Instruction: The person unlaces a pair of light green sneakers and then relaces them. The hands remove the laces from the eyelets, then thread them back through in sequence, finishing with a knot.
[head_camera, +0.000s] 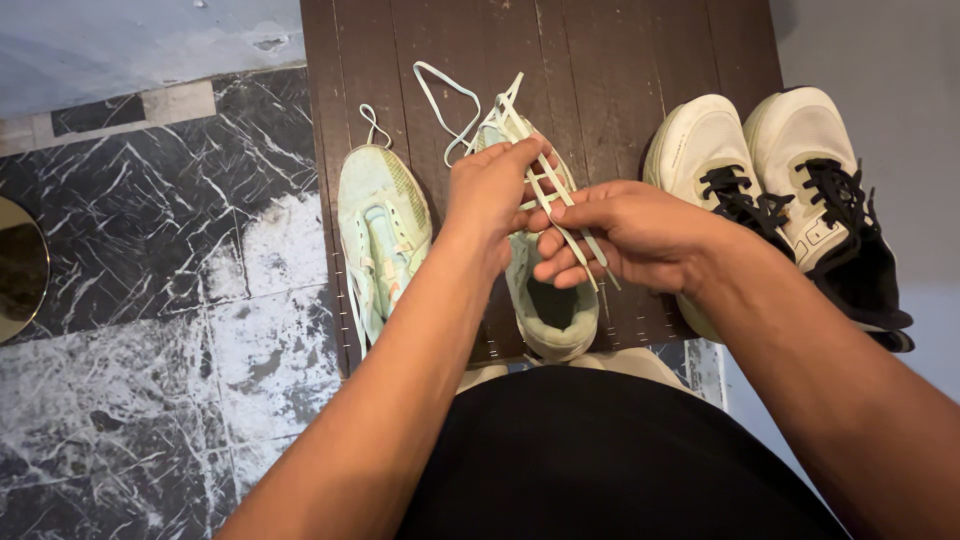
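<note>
So: dark slatted counter (600, 60) carries a white pair (770, 180) with black laces on the right, one mint shoe (383, 225) on the left, another mint shoe (550, 310) mid. Over that middle one, left hand (492, 195) and right hand (625, 235) are each pinched shut on its pale lace (510, 125).

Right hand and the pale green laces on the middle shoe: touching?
Touching. The head view shows the right hand with its fingers closed around the pale green laces, which run between them above the middle shoe.
</note>
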